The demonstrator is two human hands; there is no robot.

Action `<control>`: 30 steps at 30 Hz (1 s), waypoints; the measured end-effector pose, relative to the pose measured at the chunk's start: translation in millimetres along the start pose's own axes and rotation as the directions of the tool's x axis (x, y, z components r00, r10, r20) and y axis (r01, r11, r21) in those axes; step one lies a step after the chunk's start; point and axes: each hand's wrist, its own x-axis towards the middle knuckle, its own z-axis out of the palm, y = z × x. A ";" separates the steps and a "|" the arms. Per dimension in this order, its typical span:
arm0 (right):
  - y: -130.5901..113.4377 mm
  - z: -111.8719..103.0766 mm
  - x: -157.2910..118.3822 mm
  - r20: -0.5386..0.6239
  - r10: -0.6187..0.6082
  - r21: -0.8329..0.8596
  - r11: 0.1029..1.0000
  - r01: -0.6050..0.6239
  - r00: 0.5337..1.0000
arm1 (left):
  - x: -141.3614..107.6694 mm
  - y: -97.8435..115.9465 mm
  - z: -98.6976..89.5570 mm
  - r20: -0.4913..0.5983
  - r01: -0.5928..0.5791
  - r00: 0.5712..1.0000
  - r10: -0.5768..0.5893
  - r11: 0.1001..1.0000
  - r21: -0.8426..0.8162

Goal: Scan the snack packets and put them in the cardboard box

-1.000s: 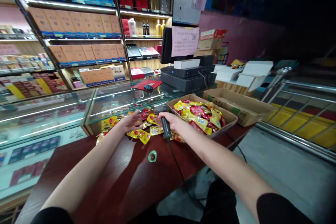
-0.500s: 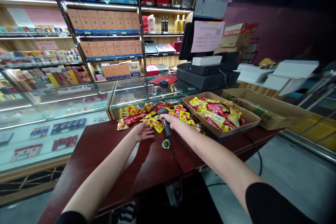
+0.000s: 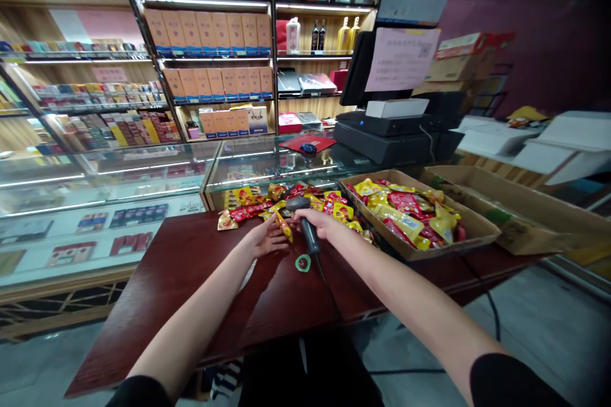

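My left hand (image 3: 268,238) holds a small yellow packet (image 3: 284,227) between thumb and fingers, the other fingers spread. Close beside it, my right hand (image 3: 312,221) is wrapped round the dark handle of a corded scanner (image 3: 309,234), whose head points toward the packet. Behind both hands lies a loose pile of red and yellow packets (image 3: 248,211). A small green item with a dark round centre (image 3: 303,262) rests on the dark red table (image 3: 191,280), just below the scanner.
An open cardboard box (image 3: 410,253) full of packets stands on the right, with another open box (image 3: 520,229) beyond it. Behind the table are a glass counter (image 3: 224,165), a monitor (image 3: 358,70), a black cash drawer (image 3: 377,143) and stocked shelves. The scanner's cord hangs toward me.
My left hand has taken hold of a yellow packet and lifted it beside the scanner. The scanner has tilted slightly in my right hand. The camera view has shifted, moving the background right.
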 end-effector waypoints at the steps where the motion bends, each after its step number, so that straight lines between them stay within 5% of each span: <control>1: 3.2 1.9 -3.8 0.045 0.005 0.011 1.000 -0.005 0.999 | 0.6 -2.3 1.2 0.008 -0.013 1.000 0.013 1.000 0.004; 5: 17.7 7.2 -12.8 0.157 -0.002 0.073 0.997 -0.010 0.988 | 2.6 -12.7 4.6 -0.072 -0.119 0.990 0.121 0.992 0.039; 11: 24.9 -0.2 -15.2 -0.016 -0.144 0.094 0.985 0.145 0.989 | 2.5 -13.6 3.2 -0.032 -0.140 0.989 0.141 0.990 0.031; 14: 23.7 -3.4 -17.1 -0.090 -0.186 0.090 0.977 0.194 0.978 | 1.3 -8.1 6.7 -0.025 -0.130 0.991 0.131 0.991 0.021; 21: 21.6 0.2 -29.3 -0.065 -0.222 0.069 0.972 0.226 0.973 | -1.0 3.2 13.3 -0.125 -0.098 0.985 0.116 0.985 0.140; 25: 25.6 8.2 -49.2 -0.153 -0.302 0.009 0.952 0.307 0.941 | 3.9 14.8 10.5 -0.176 -0.120 0.973 0.149 0.979 0.168; 30: 48.3 31.2 -84.1 -0.078 -0.357 -0.063 0.933 0.353 0.931 | 7.2 40.1 15.2 -0.184 -0.147 0.966 0.179 0.974 0.171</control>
